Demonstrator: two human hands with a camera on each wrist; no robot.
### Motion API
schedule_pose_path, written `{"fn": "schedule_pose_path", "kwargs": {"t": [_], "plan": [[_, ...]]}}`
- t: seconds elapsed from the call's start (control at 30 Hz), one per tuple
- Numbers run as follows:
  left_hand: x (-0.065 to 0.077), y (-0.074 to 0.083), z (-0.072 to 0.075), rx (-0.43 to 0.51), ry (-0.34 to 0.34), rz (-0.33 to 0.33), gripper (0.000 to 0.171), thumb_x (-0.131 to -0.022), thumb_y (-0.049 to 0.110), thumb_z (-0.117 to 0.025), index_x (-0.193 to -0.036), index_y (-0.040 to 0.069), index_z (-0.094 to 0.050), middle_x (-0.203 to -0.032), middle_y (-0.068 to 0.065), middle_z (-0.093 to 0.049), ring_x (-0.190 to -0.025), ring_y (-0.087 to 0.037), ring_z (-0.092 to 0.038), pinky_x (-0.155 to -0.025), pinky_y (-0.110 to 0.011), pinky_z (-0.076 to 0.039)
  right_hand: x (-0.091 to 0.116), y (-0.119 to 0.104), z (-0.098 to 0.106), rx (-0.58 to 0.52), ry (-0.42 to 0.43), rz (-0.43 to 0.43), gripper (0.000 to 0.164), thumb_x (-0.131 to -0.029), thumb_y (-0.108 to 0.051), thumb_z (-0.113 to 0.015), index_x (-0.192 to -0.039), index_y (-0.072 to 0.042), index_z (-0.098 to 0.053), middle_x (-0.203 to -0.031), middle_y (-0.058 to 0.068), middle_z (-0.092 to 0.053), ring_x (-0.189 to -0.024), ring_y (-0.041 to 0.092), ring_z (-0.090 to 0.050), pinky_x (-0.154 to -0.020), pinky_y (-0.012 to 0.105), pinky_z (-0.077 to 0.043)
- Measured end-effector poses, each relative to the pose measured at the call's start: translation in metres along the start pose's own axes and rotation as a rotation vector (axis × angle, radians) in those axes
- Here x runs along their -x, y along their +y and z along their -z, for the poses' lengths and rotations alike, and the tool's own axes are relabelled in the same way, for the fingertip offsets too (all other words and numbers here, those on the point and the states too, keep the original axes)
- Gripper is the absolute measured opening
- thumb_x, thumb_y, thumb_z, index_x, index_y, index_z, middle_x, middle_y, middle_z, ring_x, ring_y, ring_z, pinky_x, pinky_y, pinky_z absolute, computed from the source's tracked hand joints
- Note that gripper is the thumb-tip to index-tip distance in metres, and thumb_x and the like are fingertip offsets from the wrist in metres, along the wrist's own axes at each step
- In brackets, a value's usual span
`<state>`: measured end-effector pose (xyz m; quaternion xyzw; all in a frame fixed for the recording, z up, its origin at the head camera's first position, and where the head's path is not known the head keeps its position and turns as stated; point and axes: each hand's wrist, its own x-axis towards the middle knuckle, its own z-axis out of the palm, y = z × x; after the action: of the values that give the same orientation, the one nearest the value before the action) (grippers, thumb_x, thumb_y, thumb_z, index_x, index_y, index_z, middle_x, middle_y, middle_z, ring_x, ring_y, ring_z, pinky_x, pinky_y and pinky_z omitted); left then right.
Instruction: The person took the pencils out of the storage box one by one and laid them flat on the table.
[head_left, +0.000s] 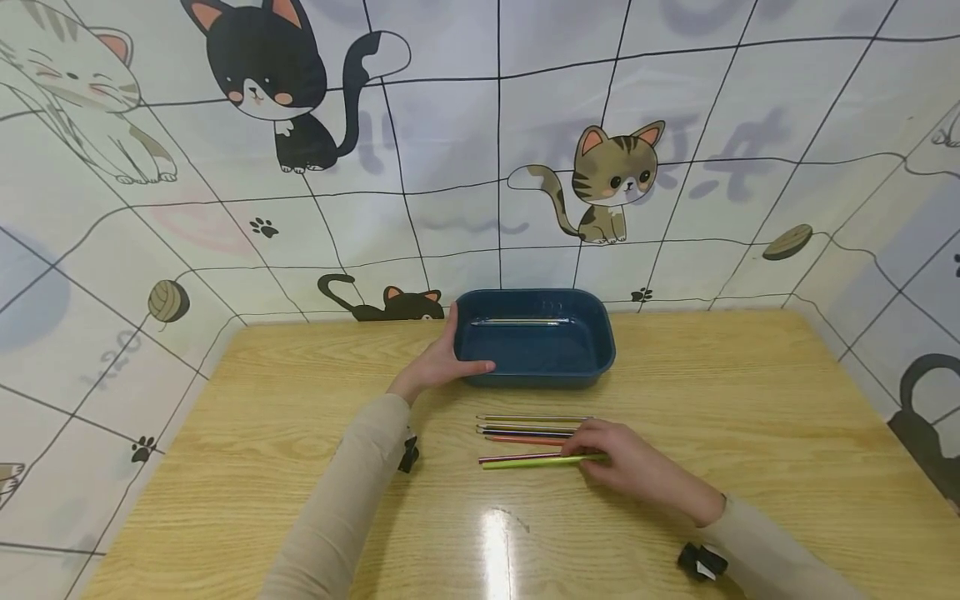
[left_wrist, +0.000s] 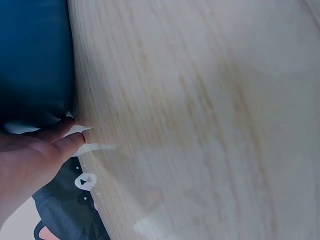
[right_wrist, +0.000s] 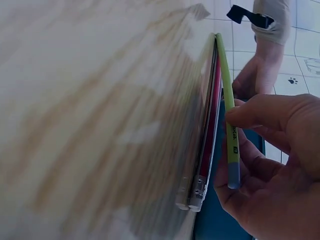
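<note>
My right hand [head_left: 626, 462] pinches a yellow-green pencil [right_wrist: 226, 85] near its grey end, between thumb and fingers. Right beside that pencil lies a dark red pencil [head_left: 513, 458] with an eraser end. Several more pencils [head_left: 517, 429] lie roughly parallel on the table just beyond, their right ends partly hidden by the hand. At the back, my left hand [head_left: 438, 360] rests against the left side of a dark blue bin [head_left: 536, 381], its fingers straight along the outer wall and its thumb stretched over the front rim. One pencil [head_left: 525, 322] lies inside the bin.
The wooden table [head_left: 300, 375] ends at the back and sides against white sheeting [head_left: 450, 225] printed with cats and grid lines. The bin stands close to the back sheeting. A dark strap-like piece [head_left: 702, 562] sits by the right sleeve.
</note>
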<state>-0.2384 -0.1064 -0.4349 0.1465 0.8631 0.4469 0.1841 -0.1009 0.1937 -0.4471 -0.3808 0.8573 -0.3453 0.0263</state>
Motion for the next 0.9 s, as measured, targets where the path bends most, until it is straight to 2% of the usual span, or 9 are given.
{"fn": "schedule_pose_path", "kwargs": {"t": [0.17, 0.4, 0.7, 0.9], "plan": [[0.0000, -0.0002, -0.0005, -0.008, -0.001, -0.006, 0.122, -0.082, 0.040, -0.077, -0.152, 0.024, 0.022, -0.160, -0.005, 0.012, -0.144, -0.031, -0.010, -0.111, -0.049, -0.021, -0.0014, -0.0013, 0.0019, 0.072, -0.020, -0.018, 0.029, -0.080, 0.010, -0.067, -0.102, -0.008, -0.071, -0.095, -0.002, -0.062, -0.086, 0.014, -0.060, -0.071, 0.031, -0.051], [-0.0011, -0.0019, -0.0007, -0.011, 0.006, -0.008, 0.122, -0.082, 0.039, -0.077, -0.152, 0.024, 0.022, -0.160, -0.004, 0.013, -0.144, -0.030, -0.009, -0.112, -0.048, -0.020, -0.0025, -0.0061, 0.0019, 0.183, -0.060, -0.080, 0.024, -0.081, 0.004, -0.071, -0.101, -0.008, -0.071, -0.094, -0.003, -0.061, -0.084, 0.010, -0.060, -0.071, 0.030, -0.052], [-0.0006, -0.0017, 0.0000, -0.005, 0.004, -0.013, 0.122, -0.083, 0.038, -0.077, -0.151, 0.023, 0.023, -0.160, -0.005, 0.013, -0.144, -0.030, -0.007, -0.112, -0.048, -0.020, -0.0060, -0.0064, -0.0010, 0.264, -0.043, -0.034, 0.023, -0.077, 0.003, -0.073, -0.095, -0.011, -0.070, -0.093, -0.004, -0.060, -0.081, 0.010, -0.059, -0.069, 0.030, -0.051], [-0.0003, -0.0008, 0.0002, -0.012, 0.000, -0.014, 0.122, -0.082, 0.039, -0.077, -0.151, 0.023, 0.023, -0.160, -0.005, 0.013, -0.144, -0.031, -0.008, -0.112, -0.048, -0.020, -0.0063, -0.0063, -0.0023, 0.272, -0.020, -0.045, 0.021, -0.078, 0.001, -0.072, -0.093, -0.013, -0.070, -0.092, -0.005, -0.061, -0.082, 0.010, -0.060, -0.070, 0.032, -0.052]]}}
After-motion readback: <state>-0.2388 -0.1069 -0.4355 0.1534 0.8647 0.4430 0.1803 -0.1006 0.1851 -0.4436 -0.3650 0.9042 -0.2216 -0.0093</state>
